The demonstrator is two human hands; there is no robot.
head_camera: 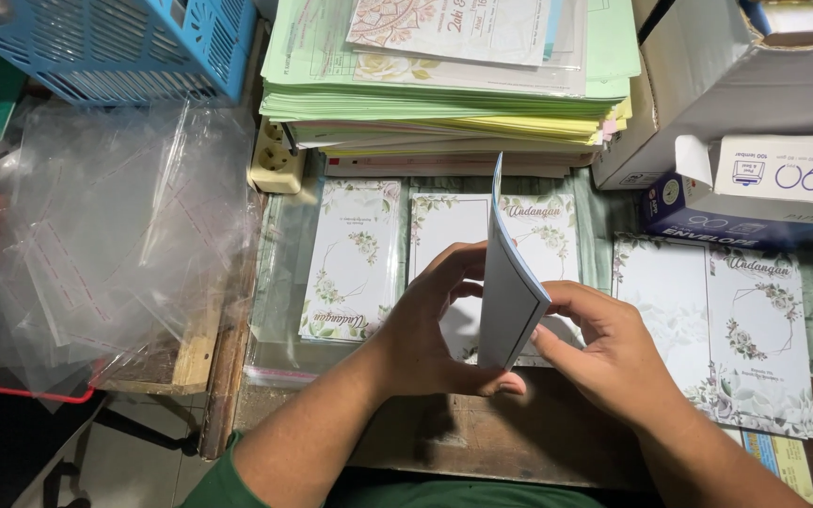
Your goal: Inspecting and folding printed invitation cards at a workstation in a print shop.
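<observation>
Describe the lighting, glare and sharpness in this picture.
Head view: bright light on the paper stack; glare on the plastic sleeves; both hands and the folded card are sharp, casting shadow onto the wooden table; lower left corner is dark.

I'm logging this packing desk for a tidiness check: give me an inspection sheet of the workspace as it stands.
Surface: wooden desk, mostly covered.
Job's things: folded white card held upright between left hand and right hand; floral cards lie flat beneath and beside.
Clutter: clear plastic sleeves heaped at left; paper stack behind; envelope box at right.
Grippers: both hands pinch the card.
Cables: nothing seen; a power socket sits by the stack.
Surroundings: blue basket, cardboard box.
</observation>
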